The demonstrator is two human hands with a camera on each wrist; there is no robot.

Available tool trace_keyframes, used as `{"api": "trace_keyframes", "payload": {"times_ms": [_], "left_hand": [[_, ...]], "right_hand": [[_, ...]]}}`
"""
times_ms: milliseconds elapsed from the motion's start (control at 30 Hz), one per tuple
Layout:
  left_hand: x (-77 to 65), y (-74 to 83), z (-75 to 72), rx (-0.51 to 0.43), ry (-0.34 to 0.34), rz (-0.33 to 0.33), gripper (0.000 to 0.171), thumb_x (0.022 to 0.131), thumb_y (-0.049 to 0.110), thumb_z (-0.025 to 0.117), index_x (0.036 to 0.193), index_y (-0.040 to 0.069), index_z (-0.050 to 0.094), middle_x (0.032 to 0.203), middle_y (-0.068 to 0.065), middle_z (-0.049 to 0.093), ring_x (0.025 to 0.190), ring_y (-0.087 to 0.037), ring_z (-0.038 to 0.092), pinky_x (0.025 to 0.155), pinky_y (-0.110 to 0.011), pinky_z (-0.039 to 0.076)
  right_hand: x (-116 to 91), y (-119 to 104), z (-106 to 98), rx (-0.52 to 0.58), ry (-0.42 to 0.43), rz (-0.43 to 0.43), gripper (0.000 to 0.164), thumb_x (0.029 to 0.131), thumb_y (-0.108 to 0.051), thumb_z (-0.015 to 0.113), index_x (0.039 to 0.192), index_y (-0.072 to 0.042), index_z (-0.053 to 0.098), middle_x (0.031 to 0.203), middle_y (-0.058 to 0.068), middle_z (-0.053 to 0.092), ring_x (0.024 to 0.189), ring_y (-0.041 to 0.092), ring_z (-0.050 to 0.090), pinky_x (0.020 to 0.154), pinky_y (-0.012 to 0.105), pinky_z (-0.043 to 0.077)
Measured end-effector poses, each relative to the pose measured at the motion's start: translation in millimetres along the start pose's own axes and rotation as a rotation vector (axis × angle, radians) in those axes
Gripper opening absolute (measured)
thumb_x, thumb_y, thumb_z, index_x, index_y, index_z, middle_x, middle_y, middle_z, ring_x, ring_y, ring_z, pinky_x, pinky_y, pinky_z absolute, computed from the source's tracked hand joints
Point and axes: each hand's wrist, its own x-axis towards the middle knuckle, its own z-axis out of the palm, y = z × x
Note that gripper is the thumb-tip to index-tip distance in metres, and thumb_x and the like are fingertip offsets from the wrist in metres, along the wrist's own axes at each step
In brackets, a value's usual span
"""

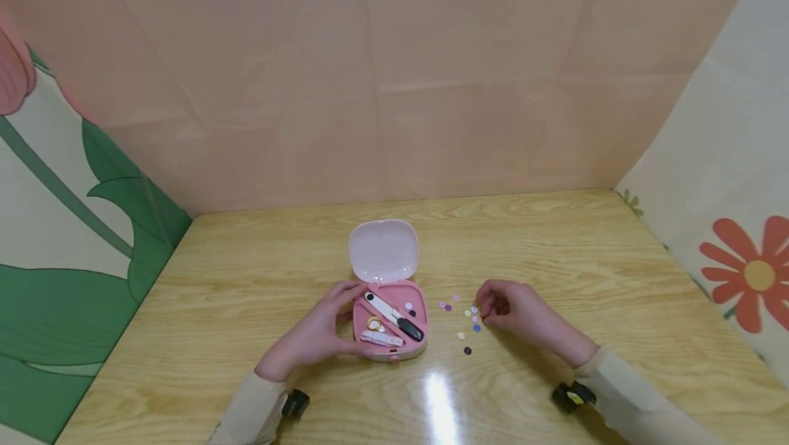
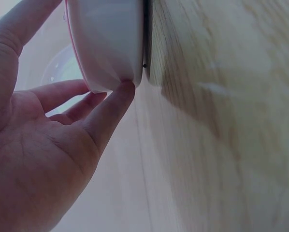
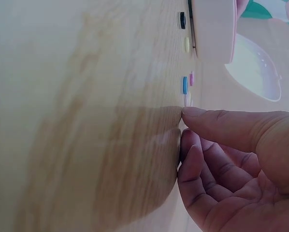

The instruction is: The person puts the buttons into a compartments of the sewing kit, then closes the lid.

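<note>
A pink box (image 1: 422, 287) stands on the table with its pale lid (image 1: 383, 252) tipped back. My left hand (image 1: 323, 328) grips the box's left side, thumb at the front and fingers towards the back. In the box lie a slim white-and-black tool (image 1: 394, 316), a gold-rimmed round piece (image 1: 373, 323), a pale pink-and-white piece (image 1: 382, 339), a white button (image 1: 409, 306) and a dark one. My right hand (image 1: 514, 311) touches the table beside loose buttons, fingers bent, a gap between thumb and index. A blue button (image 3: 185, 85) lies near the thumb.
Several more buttons lie between the box and my right hand, among them a black button (image 1: 467, 350), a cream button (image 1: 461, 336) and a purple button (image 1: 448, 307). The wooden table (image 1: 277, 246) meets a pink backdrop (image 1: 382, 123) behind and flowered sheets at both sides.
</note>
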Motion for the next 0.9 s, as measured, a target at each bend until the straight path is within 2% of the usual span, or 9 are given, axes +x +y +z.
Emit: {"api": "trace_keyframes", "payload": {"times_ms": [167, 300, 533, 733, 900], "left_hand": [[0.0, 0.2, -0.1, -0.014, -0.004, -0.013, 0.097, 0.067, 0.042, 0.085, 0.147, 0.012, 0.038, 0.141, 0.004, 0.036, 0.131, -0.017, 0.038, 0.110, -0.038, 0.032], [0.7, -1.2, 0.6, -0.040, -0.004, 0.006, 0.099, 0.066, 0.041, 0.086, 0.147, 0.011, 0.037, 0.142, 0.002, 0.035, 0.131, -0.020, 0.039, 0.109, -0.039, 0.035], [1.3, -1.9, 0.8, -0.008, 0.007, 0.004, 0.101, 0.064, 0.044, 0.086, 0.147, 0.013, 0.037, 0.144, 0.005, 0.035, 0.133, -0.016, 0.033, 0.112, -0.040, 0.029], [1.5, -0.9, 1.0, -0.067, -0.005, -0.011, 0.103, 0.064, 0.040, 0.087, 0.148, 0.013, 0.035, 0.144, 0.004, 0.034, 0.133, -0.015, 0.035, 0.109, -0.035, 0.034], [0.9, -0.5, 0.4, -0.026, -0.003, -0.031, 0.103, 0.063, 0.042, 0.087, 0.148, 0.015, 0.035, 0.145, 0.006, 0.034, 0.133, -0.014, 0.032, 0.111, -0.038, 0.030]], "right_hand": [[0.4, -0.3, 0.1, 0.008, -0.005, 0.012, 0.025, 0.075, 0.014, 0.070, 0.092, -0.002, 0.061, 0.078, 0.005, 0.060, 0.072, 0.016, 0.058, 0.060, 0.024, 0.052], [-0.3, -0.9, -0.7, -0.005, -0.012, 0.011, 0.024, 0.075, 0.013, 0.071, 0.091, -0.003, 0.061, 0.078, 0.003, 0.059, 0.072, 0.014, 0.057, 0.060, 0.024, 0.052], [-1.4, -1.9, -1.8, 0.028, -0.032, 0.001, 0.022, 0.077, 0.009, 0.072, 0.091, -0.003, 0.061, 0.081, 0.006, 0.061, 0.076, 0.016, 0.058, 0.066, 0.025, 0.054], [-2.1, -3.0, -2.9, 0.075, -0.018, -0.005, 0.022, 0.078, 0.007, 0.072, 0.094, -0.003, 0.062, 0.087, 0.007, 0.063, 0.082, 0.019, 0.060, 0.072, 0.026, 0.055], [-1.9, -4.0, -5.0, 0.117, -0.014, -0.018, 0.022, 0.079, 0.010, 0.070, 0.097, -0.001, 0.062, 0.091, 0.009, 0.064, 0.084, 0.022, 0.062, 0.075, 0.028, 0.056]]}}
